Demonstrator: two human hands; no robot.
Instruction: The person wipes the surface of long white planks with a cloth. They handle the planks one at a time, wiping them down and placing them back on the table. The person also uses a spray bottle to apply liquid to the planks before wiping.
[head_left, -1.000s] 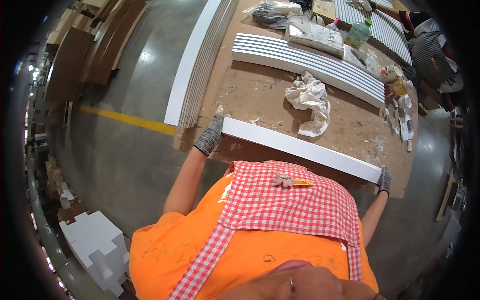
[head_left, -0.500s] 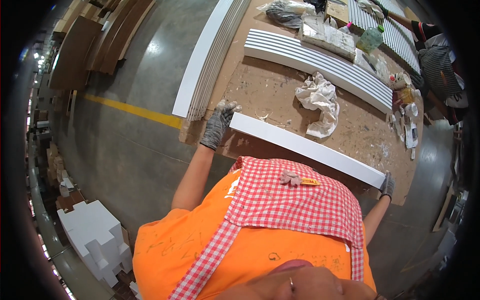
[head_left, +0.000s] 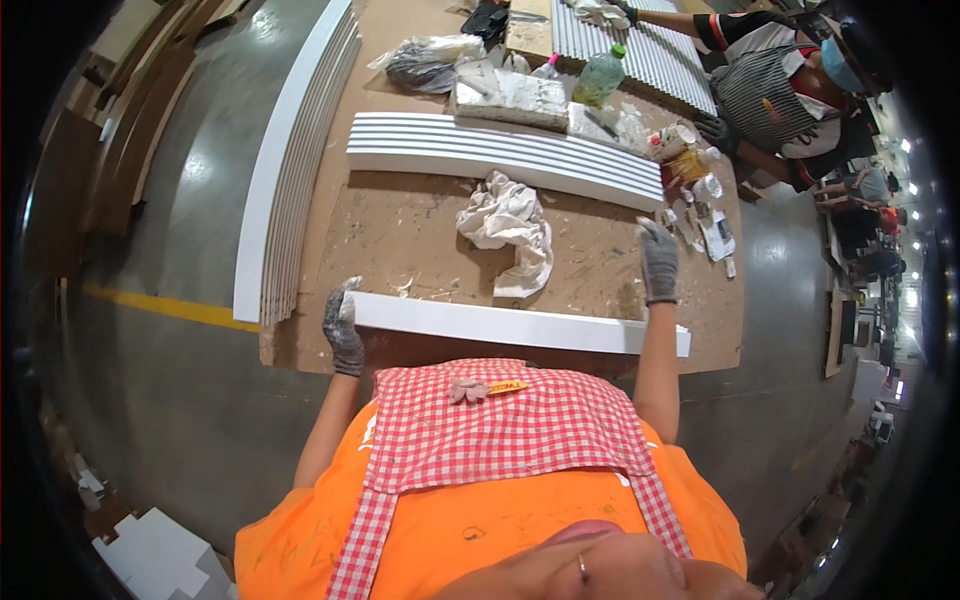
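Note:
A long narrow white board [head_left: 500, 322] lies along the near edge of the worktable, in front of my body. My left hand [head_left: 345, 328], in a grey glove with a pale, worn fingertip area, grips its left end. Off the board, my right hand [head_left: 658, 262], gloved the same way, hovers over the table with fingers stretched toward the far side and nothing visible in them. Its forearm crosses above the board's right part. Just beyond those fingers is the right end of a row of white boards [head_left: 500, 150]. A crumpled white cloth [head_left: 510, 232] lies between my hands.
More white boards [head_left: 290, 170] are stacked along the table's left side. Behind the row sit a stained white block [head_left: 510, 97], a green-capped bottle [head_left: 600, 75] and a plastic bag [head_left: 430, 65]. Small containers [head_left: 685, 165] stand at right. A co-worker [head_left: 780, 100] works at the far right.
My right hand has left the board's right end and moved up and inward over the table. My left hand stays at the left end. The whole view has shifted and turned.

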